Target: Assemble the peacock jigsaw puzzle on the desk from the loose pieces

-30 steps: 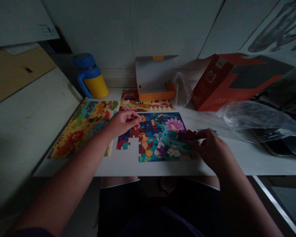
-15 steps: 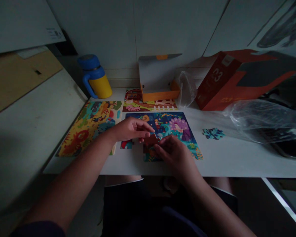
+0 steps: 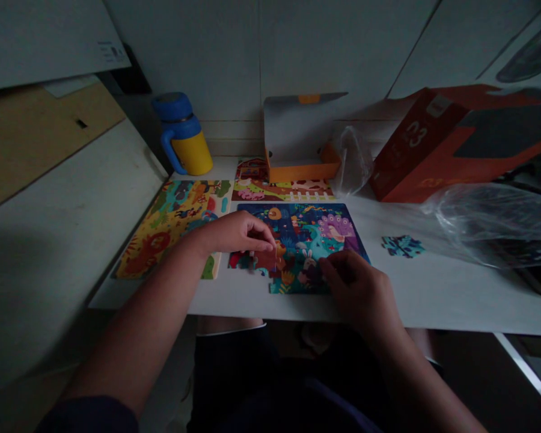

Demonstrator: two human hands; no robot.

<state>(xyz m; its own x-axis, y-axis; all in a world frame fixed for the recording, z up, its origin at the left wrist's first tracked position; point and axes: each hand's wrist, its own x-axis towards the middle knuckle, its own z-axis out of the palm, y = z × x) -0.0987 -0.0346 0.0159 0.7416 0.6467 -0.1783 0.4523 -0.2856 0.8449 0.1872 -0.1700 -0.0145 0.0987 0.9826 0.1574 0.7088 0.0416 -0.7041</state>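
My left hand [image 3: 246, 233] pinches a reddish-brown puzzle piece [image 3: 264, 261] between thumb and forefinger. It is held at the lower left part of a dark blue jigsaw puzzle [image 3: 313, 227] with a peacock, a rabbit and other animals; whether it lies flat there I cannot tell. A small red puzzle piece [image 3: 238, 261] sits just left of it, partly under my left hand. Curled fingers of my right hand [image 3: 363, 288] touch or hover over the puzzle's lower right part, beside the rabbit, and cover some of it. Nothing shows between those fingers.
A yellow animal puzzle [image 3: 162, 231] lies left, and a farm picture [image 3: 270, 191] lies under an open orange box [image 3: 304, 173]. Joined blue pieces [image 3: 403, 246] lie right. Behind are a blue-yellow bottle [image 3: 187, 141], a red box [image 3: 415, 144] and clear plastic [image 3: 491, 222].
My right hand has let go of the brown piece and moved right across the puzzle. My left hand keeps the piece, now lower and closer to the puzzle. The view has shifted slightly.
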